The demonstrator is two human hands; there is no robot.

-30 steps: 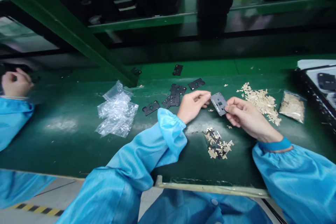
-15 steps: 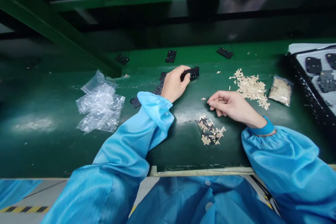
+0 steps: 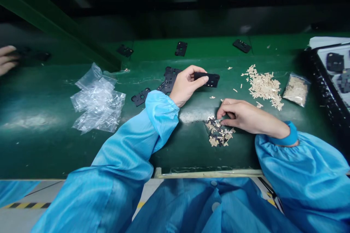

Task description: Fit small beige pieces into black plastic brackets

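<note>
Between the thumb and fingers of my left hand [image 3: 188, 83] is a flat black plastic plate [image 3: 212, 80], tilted above the green bench [image 3: 188, 153]. More black plates [image 3: 170, 78] lie in a loose stack behind that wrist, and one plate [image 3: 140, 97] rests to their left. My right hand [image 3: 240, 115] has its fingertips pinched at the upper edge of a small pile of mixed beige and black pieces [image 3: 218, 134]. Whatever sits in that pinch is too small to make out. Beyond this hand spreads a larger heap of small beige pieces [image 3: 265, 87].
Clear plastic bags [image 3: 100, 102] lie at left. A filled bag of beige pieces [image 3: 296, 89] is right of the heap, near a black tray [image 3: 322, 76] holding black parts. Single plates [image 3: 181, 48] lie along the back. Another person's hand [image 3: 7, 60] shows at far left.
My left hand has brought the black plate rightward, clear of the stack. My right hand has come down to the mixed pile. Another person's hand has appeared at far left.
</note>
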